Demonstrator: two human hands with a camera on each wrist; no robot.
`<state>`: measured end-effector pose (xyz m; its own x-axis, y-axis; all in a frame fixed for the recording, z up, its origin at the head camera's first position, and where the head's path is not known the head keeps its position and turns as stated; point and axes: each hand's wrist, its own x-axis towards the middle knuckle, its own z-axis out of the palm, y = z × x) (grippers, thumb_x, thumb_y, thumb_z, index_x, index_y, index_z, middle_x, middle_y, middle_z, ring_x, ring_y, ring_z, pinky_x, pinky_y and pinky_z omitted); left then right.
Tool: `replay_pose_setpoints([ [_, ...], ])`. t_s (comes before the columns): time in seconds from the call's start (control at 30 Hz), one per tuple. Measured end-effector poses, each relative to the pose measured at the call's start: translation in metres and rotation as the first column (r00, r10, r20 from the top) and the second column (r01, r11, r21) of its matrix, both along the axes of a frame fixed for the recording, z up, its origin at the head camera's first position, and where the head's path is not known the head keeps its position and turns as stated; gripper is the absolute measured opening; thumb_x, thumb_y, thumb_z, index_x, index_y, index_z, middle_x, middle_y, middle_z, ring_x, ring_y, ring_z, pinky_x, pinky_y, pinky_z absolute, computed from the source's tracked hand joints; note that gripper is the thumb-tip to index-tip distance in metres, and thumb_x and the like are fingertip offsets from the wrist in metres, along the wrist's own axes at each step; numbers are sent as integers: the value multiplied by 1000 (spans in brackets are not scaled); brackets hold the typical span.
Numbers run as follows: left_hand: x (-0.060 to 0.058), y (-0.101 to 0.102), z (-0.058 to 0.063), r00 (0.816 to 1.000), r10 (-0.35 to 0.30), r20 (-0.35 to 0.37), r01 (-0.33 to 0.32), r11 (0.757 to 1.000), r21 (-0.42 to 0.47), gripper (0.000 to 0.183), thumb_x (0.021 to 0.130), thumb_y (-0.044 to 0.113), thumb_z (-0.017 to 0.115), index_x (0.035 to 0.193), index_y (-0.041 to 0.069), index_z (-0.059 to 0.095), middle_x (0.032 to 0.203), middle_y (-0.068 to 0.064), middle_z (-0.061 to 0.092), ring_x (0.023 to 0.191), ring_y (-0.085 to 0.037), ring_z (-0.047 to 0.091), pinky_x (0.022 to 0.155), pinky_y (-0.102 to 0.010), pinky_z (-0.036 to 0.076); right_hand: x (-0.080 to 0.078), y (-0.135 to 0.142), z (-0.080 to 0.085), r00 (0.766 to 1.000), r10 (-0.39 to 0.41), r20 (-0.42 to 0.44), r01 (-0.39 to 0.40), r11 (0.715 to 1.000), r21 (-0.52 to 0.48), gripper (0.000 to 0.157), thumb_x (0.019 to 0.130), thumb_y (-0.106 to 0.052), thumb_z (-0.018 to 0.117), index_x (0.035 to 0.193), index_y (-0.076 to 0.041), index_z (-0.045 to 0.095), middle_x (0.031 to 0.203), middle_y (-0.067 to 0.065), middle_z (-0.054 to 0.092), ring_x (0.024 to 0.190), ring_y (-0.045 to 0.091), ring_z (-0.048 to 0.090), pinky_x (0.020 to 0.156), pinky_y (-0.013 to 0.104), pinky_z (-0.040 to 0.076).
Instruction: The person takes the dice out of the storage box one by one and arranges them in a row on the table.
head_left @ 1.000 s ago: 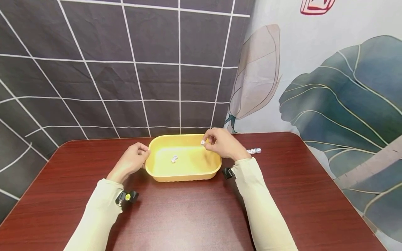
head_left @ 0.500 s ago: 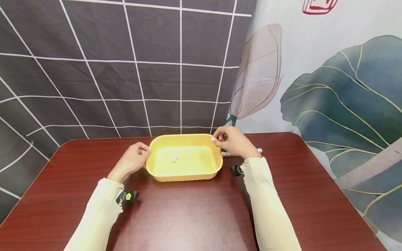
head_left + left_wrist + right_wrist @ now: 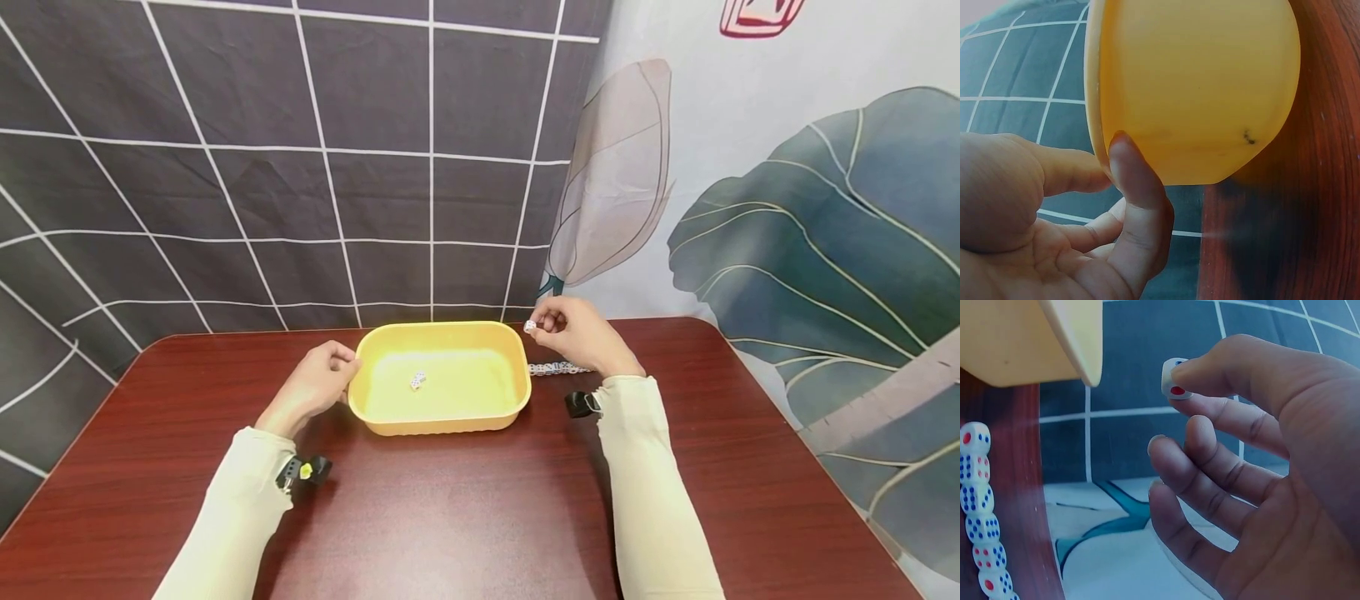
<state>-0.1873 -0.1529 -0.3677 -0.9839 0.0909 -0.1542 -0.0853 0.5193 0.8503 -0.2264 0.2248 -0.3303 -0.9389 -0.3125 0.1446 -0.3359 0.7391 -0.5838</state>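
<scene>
My left hand (image 3: 315, 383) pinches the left rim of a yellow plastic tub (image 3: 442, 427) between thumb and fingers; the left wrist view shows the thumb and forefinger at the rim (image 3: 1094, 81). In the tub's left half lie a couple of white dice (image 3: 417, 381). Just beyond the right rim, my right hand (image 3: 581, 337) holds one white die (image 3: 1175, 380) between thumb and forefinger, its other fingers loosely curled. That die shows a red dot in the right wrist view. Below the hand, a row of dice (image 3: 984, 528) runs along the table, partly hidden in the head view.
The tub stands near the back of a dark red wooden table (image 3: 450, 517). Right behind the table hangs a dark cloth with a white grid (image 3: 375, 192). A pale curtain with large leaves (image 3: 810, 242) covers the right side.
My right hand has moved from over the tub to the right, past its rim, with the die in its fingers. More of the dice row shows. The left hand keeps its place.
</scene>
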Motion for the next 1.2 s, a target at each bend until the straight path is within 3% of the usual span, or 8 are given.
replay_pose_setpoints([
  [1.2, 0, -2, 0, 1000, -10, -6, 10, 1000, 9, 22, 104, 9, 52, 118, -9, 51, 90, -14, 59, 66, -15, 57, 61, -29, 56, 5, 65, -5, 985, -174, 22, 174, 985, -14, 11, 96, -17, 65, 103, -9, 69, 90, 6, 60, 83, 22, 55, 74, 29, 45],
])
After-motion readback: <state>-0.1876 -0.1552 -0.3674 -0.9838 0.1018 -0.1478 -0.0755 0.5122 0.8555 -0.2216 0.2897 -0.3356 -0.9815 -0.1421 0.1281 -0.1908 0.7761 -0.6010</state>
